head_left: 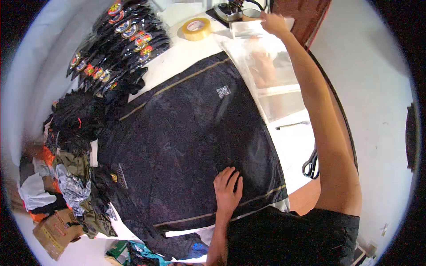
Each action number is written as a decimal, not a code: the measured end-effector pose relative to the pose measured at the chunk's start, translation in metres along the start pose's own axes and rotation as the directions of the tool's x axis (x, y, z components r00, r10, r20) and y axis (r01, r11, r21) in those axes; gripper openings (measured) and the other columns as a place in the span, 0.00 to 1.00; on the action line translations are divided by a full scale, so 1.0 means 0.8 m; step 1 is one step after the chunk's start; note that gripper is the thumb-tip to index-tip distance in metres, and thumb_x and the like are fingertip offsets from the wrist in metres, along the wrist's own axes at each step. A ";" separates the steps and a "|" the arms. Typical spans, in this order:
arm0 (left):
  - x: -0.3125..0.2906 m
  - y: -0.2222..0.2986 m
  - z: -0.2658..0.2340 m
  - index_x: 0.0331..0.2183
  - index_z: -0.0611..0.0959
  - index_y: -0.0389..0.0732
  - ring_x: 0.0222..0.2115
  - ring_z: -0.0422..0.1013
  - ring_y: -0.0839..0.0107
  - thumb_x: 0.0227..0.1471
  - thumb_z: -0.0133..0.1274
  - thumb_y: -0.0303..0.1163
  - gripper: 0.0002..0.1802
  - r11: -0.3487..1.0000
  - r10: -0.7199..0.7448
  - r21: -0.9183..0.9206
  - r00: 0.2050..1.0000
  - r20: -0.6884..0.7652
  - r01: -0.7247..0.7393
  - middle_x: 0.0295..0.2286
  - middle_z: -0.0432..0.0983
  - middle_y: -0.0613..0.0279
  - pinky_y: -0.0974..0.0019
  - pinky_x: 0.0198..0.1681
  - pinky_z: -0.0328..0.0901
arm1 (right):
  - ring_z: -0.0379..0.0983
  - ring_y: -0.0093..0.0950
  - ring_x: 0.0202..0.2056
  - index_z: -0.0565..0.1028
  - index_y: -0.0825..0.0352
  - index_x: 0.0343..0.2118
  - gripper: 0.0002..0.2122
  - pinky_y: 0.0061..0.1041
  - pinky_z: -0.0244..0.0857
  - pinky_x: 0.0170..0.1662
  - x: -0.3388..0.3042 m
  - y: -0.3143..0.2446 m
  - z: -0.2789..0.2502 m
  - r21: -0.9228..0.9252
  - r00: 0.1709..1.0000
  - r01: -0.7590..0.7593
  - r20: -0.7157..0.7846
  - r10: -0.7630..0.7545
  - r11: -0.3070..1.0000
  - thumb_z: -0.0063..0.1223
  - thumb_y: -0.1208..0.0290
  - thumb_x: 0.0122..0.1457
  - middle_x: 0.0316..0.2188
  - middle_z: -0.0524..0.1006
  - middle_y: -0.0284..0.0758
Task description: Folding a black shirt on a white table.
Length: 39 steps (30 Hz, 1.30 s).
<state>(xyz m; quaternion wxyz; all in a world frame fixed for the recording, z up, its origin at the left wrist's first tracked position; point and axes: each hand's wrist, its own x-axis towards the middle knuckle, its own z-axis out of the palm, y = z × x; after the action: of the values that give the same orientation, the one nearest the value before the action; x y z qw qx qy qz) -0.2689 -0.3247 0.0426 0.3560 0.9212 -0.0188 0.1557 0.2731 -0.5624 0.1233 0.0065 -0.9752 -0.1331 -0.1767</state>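
A black garment (177,142) with yellowish stitched lines along two edges lies spread flat across the white table. On its near part rests my left hand (228,188), palm down, fingers stretched and a little apart. My right arm reaches to the far right, where my right hand (275,25) is closed at the upper end of some clear plastic bags (277,71). The fingertips are partly hidden, but they seem to grip the top bag's edge. Those bags lie flat along the garment's right side and reflect light.
Packed black garments (128,40) with round colourful labels fill the far left. Mixed clothes (73,177) and a cardboard box (55,230) crowd the left. A clear tape roll (196,29), an iron (228,12), a pen (292,125) and black-handled scissors (310,166) lie around.
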 end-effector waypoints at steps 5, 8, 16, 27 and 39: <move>-0.002 0.005 0.000 0.39 0.83 0.37 0.50 0.70 0.56 0.49 0.61 0.26 0.12 1.000 -0.004 -0.017 1.000 0.030 0.004 0.46 0.75 0.57 0.53 0.53 0.63 | 0.77 0.42 0.41 0.74 0.60 0.42 0.12 0.45 0.65 0.47 -0.008 0.013 0.049 0.099 0.992 -0.055 -0.110 0.066 0.994 0.46 0.67 0.56 0.37 0.80 0.42; -0.003 0.004 -0.002 0.39 0.83 0.37 0.50 0.70 0.57 0.49 0.61 0.26 0.12 1.000 -0.010 -0.013 1.000 0.027 0.010 0.46 0.75 0.57 0.53 0.53 0.63 | 0.78 0.42 0.39 0.76 0.58 0.43 0.13 0.45 0.65 0.45 0.000 0.008 0.060 0.061 0.994 -0.046 -0.096 0.051 0.997 0.46 0.69 0.55 0.33 0.81 0.41; 0.002 0.005 -0.004 0.39 0.84 0.38 0.50 0.70 0.57 0.50 0.61 0.27 0.12 0.999 -0.041 0.002 0.998 0.053 0.041 0.46 0.76 0.58 0.53 0.53 0.63 | 0.78 0.43 0.32 0.82 0.57 0.29 0.13 0.43 0.71 0.37 -0.002 0.012 0.097 0.208 0.998 0.032 -0.061 -0.020 0.978 0.56 0.54 0.50 0.28 0.81 0.43; -0.003 0.006 -0.002 0.39 0.84 0.38 0.51 0.69 0.58 0.50 0.61 0.27 0.12 0.999 -0.054 0.009 0.996 0.065 0.053 0.47 0.75 0.58 0.53 0.53 0.63 | 0.77 0.47 0.32 0.81 0.64 0.27 0.10 0.45 0.69 0.43 -0.027 -0.023 0.080 0.138 0.997 0.043 -0.068 -0.033 0.990 0.48 0.67 0.51 0.26 0.79 0.46; -0.005 -0.002 -0.004 0.39 0.83 0.38 0.51 0.68 0.57 0.51 0.61 0.28 0.11 0.999 -0.036 -0.019 0.999 0.039 0.037 0.47 0.74 0.57 0.52 0.54 0.62 | 0.62 0.29 0.18 0.69 0.71 0.18 0.05 0.27 0.56 0.23 -0.211 0.020 -0.197 0.292 0.660 0.480 -0.742 -0.122 0.827 0.43 0.75 0.42 0.15 0.66 0.36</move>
<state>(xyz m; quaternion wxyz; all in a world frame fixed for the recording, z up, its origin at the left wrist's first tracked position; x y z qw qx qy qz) -0.2736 -0.3216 0.0423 0.3673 0.9208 -0.0104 0.1312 0.0708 -0.6309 0.2129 0.2584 -0.7665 -0.3238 -0.4907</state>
